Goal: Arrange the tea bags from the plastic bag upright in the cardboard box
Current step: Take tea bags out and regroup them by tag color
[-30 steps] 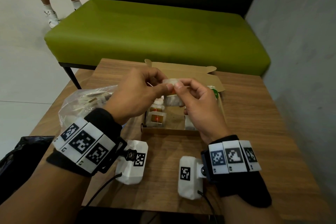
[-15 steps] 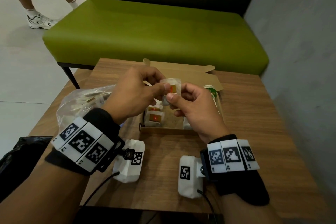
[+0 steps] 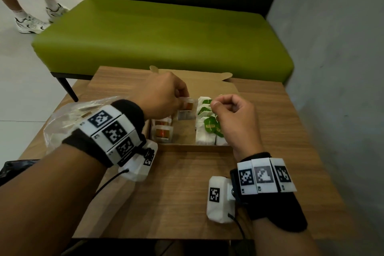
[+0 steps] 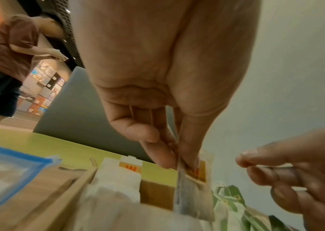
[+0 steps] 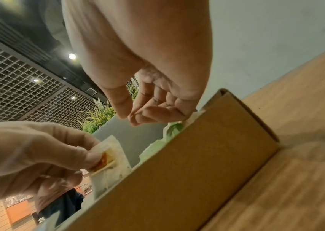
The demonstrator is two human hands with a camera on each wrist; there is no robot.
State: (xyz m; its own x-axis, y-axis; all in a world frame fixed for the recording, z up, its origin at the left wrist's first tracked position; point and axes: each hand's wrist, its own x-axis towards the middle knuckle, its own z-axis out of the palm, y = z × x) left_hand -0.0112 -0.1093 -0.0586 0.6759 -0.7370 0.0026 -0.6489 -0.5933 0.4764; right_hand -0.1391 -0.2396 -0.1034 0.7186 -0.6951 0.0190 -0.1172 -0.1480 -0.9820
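Observation:
The open cardboard box [image 3: 193, 148] lies on the wooden table. Orange-tagged tea bags [image 3: 163, 131] stand along its left side and green-tagged ones [image 3: 209, 124] along its right. My left hand [image 3: 180, 97] pinches one orange-tagged tea bag [image 3: 188, 107] by its top and holds it upright over the box's middle back. The left wrist view shows that bag [image 4: 195, 187] hanging from thumb and finger. My right hand [image 3: 218, 104] hovers above the green row, fingers curled, with nothing seen in it [image 5: 130, 115]. The plastic bag [image 3: 68, 116] with more tea bags lies left of the box, partly behind my left wrist.
A green bench [image 3: 162, 33] stands just beyond the table's far edge. A grey wall [image 3: 332, 68] runs along the right. Another person's legs and sneakers [image 3: 33, 21] are at the far left. A black bag [image 3: 12, 168] sits at the table's left.
Both hands held the tea bag before. The right hand has let go and moved right over the green row. The left hand has brought the bag lower, over the box.

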